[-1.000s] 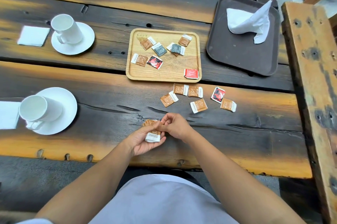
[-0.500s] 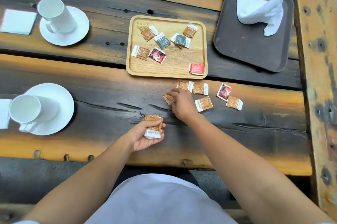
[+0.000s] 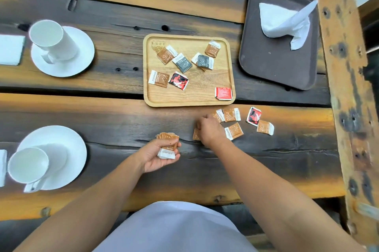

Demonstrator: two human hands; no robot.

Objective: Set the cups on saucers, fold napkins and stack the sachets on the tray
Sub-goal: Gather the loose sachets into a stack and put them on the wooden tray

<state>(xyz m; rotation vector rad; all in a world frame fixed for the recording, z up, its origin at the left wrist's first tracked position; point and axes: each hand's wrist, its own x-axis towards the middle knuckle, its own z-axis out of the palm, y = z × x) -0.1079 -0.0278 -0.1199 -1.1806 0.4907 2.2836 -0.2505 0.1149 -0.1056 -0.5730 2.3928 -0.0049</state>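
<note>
Head view: your left hand (image 3: 158,156) clamps a stack of brown sachets (image 3: 167,144) just short of the near edge of the wooden tray (image 3: 146,79) — light, slick paper packets that may fan or slip, so pinch across the flat faces. Your right hand (image 3: 209,130) curls over loose sachets (image 3: 233,130) beside that edge; whether it grips one, you cannot tell. Scattered sachets (image 3: 183,64) on the tray crowd the landing spot — cups (image 3: 51,39) on saucers (image 3: 82,60) stand left of it, a dark tray (image 3: 272,67) with a napkin (image 3: 281,20) to its right.
</note>
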